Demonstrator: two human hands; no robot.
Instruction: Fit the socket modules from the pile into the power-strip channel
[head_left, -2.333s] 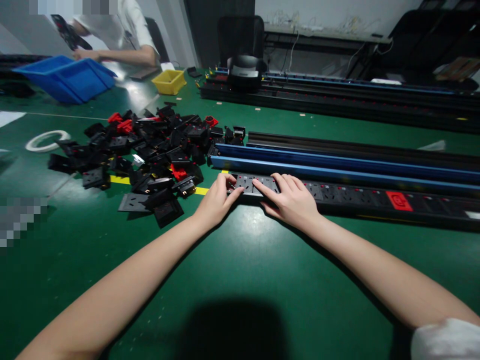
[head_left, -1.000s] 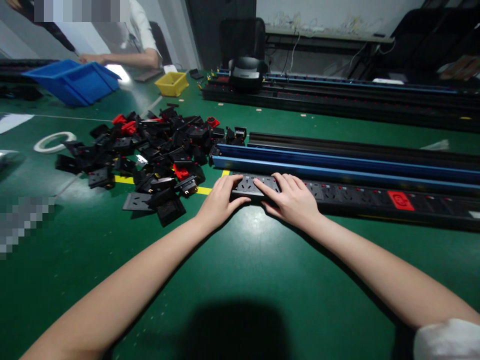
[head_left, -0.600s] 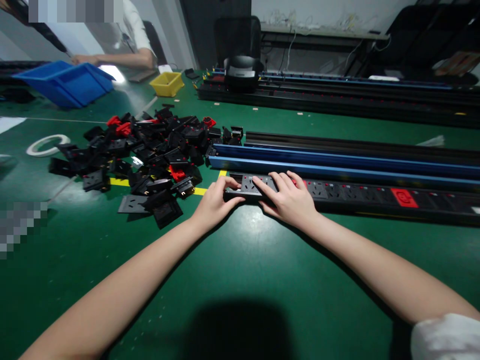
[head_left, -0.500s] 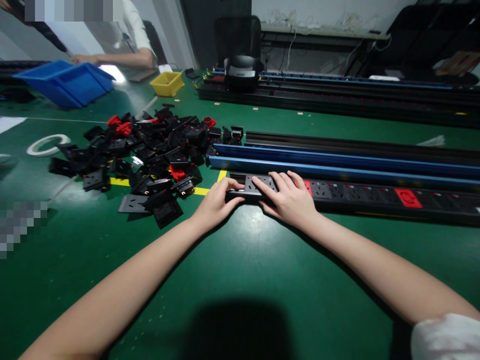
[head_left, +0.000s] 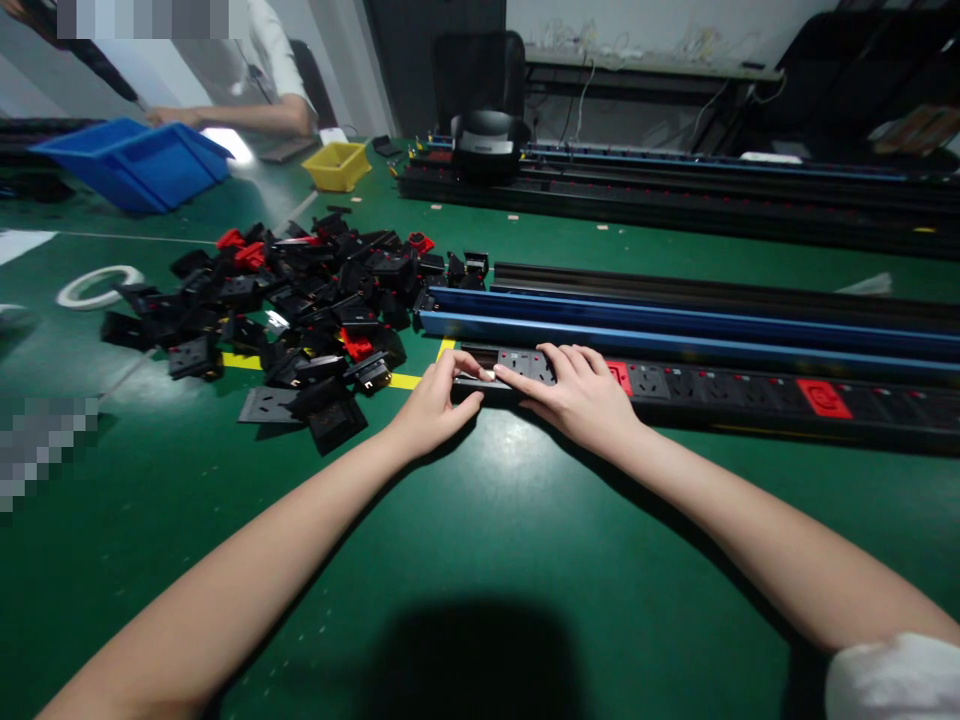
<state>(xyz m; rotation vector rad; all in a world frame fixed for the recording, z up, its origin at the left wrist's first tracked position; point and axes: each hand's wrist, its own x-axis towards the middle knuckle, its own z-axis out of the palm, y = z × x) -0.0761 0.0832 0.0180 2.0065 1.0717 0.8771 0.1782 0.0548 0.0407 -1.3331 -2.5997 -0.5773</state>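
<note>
A long black power strip (head_left: 720, 412) lies across the table in front of me, its channel filled with black socket modules and a few red ones. At its left end, my left hand (head_left: 435, 410) grips the rail, thumb on the front wall and fingers bent over the top. My right hand (head_left: 585, 395) lies over the strip with fingers stretched out. Its index fingertip presses at the left edge of the end socket module (head_left: 519, 365), close to the left fingertips. A bare bit of channel shows left of that module. My right palm covers part of the strip.
Loose socket modules (head_left: 300, 300) lie heaped at left, beside a white ring of tape (head_left: 97, 287). Behind the strip runs a blue rail (head_left: 637, 332). Farther back are a blue bin (head_left: 135, 165), a yellow bin (head_left: 337, 165), more long strips (head_left: 675, 200) and another person's arm (head_left: 247, 118).
My right index finger has moved from the top of the end socket module to its left edge. The module sits slightly farther right. My left hand stays on the strip's end.
</note>
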